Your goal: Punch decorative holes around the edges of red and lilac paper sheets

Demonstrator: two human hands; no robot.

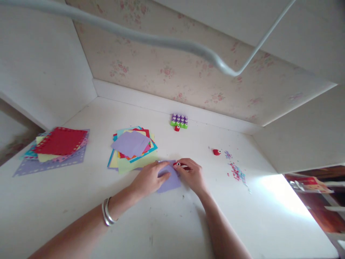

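Note:
A sheet of light purple paper lies on the white tabletop in front of me. My left hand rests on its left part, fingers stretched out and thumb apart, pressing it flat. At the sheet's upper right edge, my right hand is closed around a small red craft punch with a white, eye-like round top. Whether the paper sits inside the punch's slot is too small to tell. A second red punch lies apart, farther right.
A stack of coloured paper lies beyond my left hand. Sheets with punched edges are piled at far left. Several purple, green and red punches stand near the back wall. Paper confetti is scattered at right. A white cable crosses overhead.

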